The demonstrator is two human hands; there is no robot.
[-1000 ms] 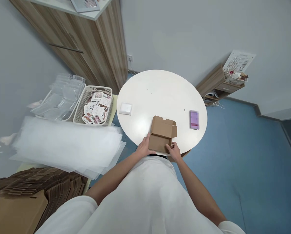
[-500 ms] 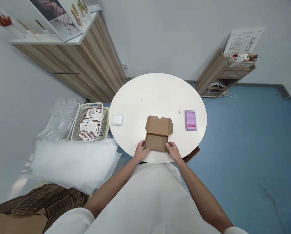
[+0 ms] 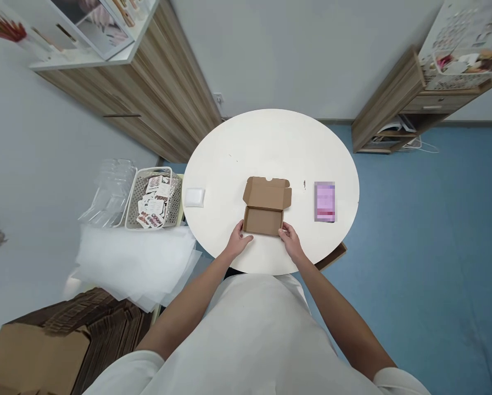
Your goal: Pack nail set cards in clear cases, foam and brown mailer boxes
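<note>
An open cardboard box (image 3: 263, 220) lies on the white oval table (image 3: 270, 137), its lid raised on the far side and nothing inside it. My left hand (image 3: 238, 241) is at the box's near left corner, thumb and fingers apart, the fingertips touching its side. At the near right corner my right hand (image 3: 290, 240) pinches the box wall between thumb and fingers. A small white packet (image 3: 195, 197) sits near the table's left edge. Towards the right edge lies a purple stack (image 3: 325, 201), its surface blurred out.
Left of the table are a basket of printed cards (image 3: 153, 203), clear plastic trays (image 3: 112, 189), white sheets (image 3: 134, 263) and flattened cardboard (image 3: 44, 351). A wooden cabinet (image 3: 167, 82) and a small shelf (image 3: 394, 101) stand behind.
The box has moved away from my body on the table, with both hands following it. My left thumb has come away from the box's near edge. The camera view has shifted.
</note>
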